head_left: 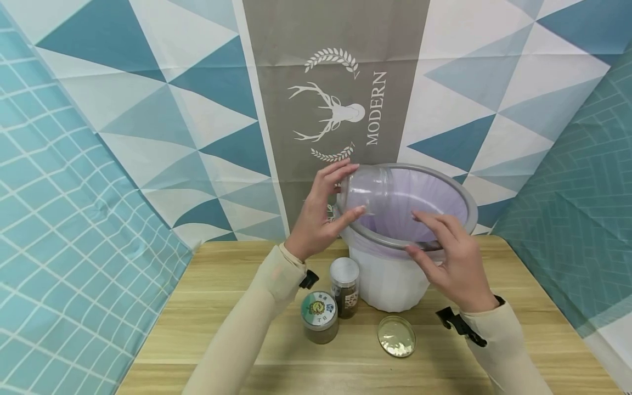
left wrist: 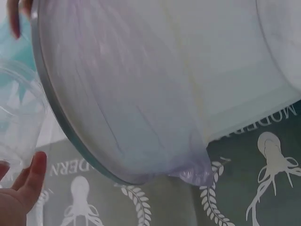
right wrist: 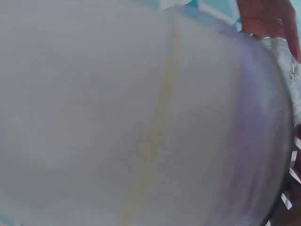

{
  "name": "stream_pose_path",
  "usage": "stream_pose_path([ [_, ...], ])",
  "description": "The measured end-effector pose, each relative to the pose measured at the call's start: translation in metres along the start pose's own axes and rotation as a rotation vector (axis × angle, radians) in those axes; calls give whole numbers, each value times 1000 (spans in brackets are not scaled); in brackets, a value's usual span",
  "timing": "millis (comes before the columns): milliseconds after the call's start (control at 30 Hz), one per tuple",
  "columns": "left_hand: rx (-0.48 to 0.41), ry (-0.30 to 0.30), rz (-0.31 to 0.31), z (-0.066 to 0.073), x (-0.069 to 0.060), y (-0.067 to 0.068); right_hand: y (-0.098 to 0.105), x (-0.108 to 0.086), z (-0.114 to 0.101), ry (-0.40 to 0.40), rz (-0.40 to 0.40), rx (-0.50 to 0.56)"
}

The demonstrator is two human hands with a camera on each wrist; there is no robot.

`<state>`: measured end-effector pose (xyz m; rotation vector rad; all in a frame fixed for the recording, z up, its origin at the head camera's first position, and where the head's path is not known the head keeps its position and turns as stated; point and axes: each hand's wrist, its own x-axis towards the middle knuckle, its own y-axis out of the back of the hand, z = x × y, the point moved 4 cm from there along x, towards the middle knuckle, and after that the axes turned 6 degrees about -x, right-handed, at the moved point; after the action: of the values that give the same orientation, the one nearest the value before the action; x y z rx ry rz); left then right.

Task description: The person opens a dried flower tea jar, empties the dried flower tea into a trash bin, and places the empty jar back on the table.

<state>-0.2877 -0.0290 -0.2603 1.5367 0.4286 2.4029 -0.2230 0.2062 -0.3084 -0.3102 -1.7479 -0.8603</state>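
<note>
The left hand (head_left: 323,211) grips the clear jar (head_left: 369,189) sideways over the bin (head_left: 390,282), perhaps so that anything falling out lands inside. The right hand (head_left: 456,266), fingers relaxed, holds nothing. The lid (head_left: 396,336) lies on the table (head_left: 187,307), probably to leave the jar open.

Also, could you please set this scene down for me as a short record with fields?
Left hand: grips a clear jar
Jar pose: tipped sideways, over the left part of the bin's opening
Right hand: at the bin's near right side, holding nothing; rim contact unclear
Bin: white, gray rim, purple liner
Standing on table: green-and-white-lidded jar, silver-lidded jar
Lying on table: round gold lid, in front of the bin
Backdrop: triangles, deer head, "MODERN"
</note>
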Motion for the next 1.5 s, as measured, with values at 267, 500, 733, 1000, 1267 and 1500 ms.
stream_pose_path([
  [267, -146, -54, -60, 27, -19, -18, 4, 7, -20, -3, 28, 228],
  [500, -257, -76, -123, 43, -38, -36, 6, 2, -34, 34, 35, 270],
  [733, -179, -127, -155, 54, -44, -48, 22, -1, -43, 88, 124, 293],
  [1000, 164, -263, -177, 69, -51, -68, 50, -10, -38, 113, 129, 254],
  [1267, 323, -340, -253, 77, -58, -100, 81, -20, -30, 97, 110, 129],
  [1500, 319, -258, -351, 77, -62, -145, 99, -39, -9, 22, 53, -114],
])
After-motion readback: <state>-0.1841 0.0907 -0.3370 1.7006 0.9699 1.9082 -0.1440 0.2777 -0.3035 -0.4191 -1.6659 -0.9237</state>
